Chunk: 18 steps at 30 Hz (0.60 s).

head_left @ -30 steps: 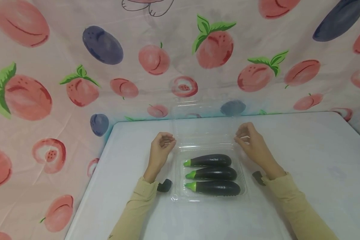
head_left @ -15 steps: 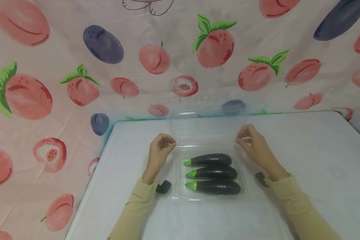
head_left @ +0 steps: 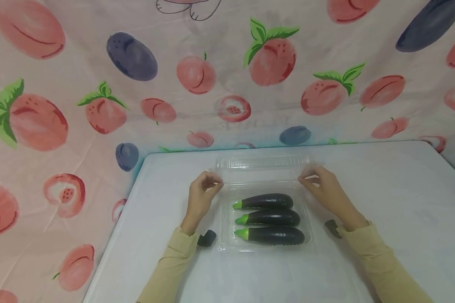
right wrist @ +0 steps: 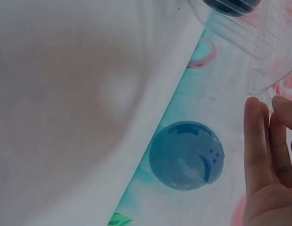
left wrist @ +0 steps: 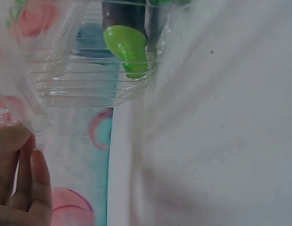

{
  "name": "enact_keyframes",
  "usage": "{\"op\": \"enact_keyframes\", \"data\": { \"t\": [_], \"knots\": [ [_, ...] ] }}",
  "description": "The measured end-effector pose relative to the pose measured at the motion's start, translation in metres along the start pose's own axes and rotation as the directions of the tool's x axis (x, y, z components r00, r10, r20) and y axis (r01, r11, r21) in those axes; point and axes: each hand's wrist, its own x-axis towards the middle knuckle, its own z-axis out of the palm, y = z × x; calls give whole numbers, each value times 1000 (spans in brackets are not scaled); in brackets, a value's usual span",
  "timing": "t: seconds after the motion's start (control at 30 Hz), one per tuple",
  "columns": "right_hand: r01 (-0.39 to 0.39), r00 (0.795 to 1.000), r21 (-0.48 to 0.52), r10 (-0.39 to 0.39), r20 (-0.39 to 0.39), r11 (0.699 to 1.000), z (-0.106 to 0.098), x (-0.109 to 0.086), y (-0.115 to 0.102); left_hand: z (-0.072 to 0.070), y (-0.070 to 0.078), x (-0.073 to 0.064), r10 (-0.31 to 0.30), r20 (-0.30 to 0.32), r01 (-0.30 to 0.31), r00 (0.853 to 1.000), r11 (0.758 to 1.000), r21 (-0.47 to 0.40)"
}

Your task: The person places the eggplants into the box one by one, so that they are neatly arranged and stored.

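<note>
Three dark eggplants with green stems, the front one (head_left: pixel 277 236) nearest me, lie side by side in a clear plastic clamshell container (head_left: pixel 246 250). Its ribbed lid (head_left: pixel 265 162) is raised at the back and looks narrow, seen nearly edge-on. My left hand (head_left: pixel 202 198) pinches the lid's left corner between thumb and fingers. On the other side, my right hand (head_left: pixel 327 191) pinches the right corner. In the left wrist view, a green stem (left wrist: pixel 129 49) shows through the ribbed plastic wall. A dark eggplant end (right wrist: pixel 233 5) shows at the top of the right wrist view.
A white table (head_left: pixel 394 202) bears the container. Fruit-printed cloth (head_left: pixel 273 97) hangs behind and to the left. Small black devices, one at the left cuff (head_left: pixel 207 238) and one at the right cuff (head_left: pixel 332 229), sit at the wrists.
The raised lid has swung forward and down, from standing tall against the cloth to a narrow strip. Both hands have lowered slightly with it. The eggplants have stayed in place.
</note>
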Motion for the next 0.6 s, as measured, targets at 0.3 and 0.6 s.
{"op": "enact_keyframes", "data": {
  "t": [0.3, 0.6],
  "knots": [
    [16, 1000, -35, -16, 17, 999, -2, -2, 3, -2, 0, -3, 8, -24, -8, 1000, 1000, 23],
    [32, 999, -56, -32, 12, 998, -7, -6, 1, -6, -2, -7, -8, -16, 9, 1000, 999, 41]
  ]
}}
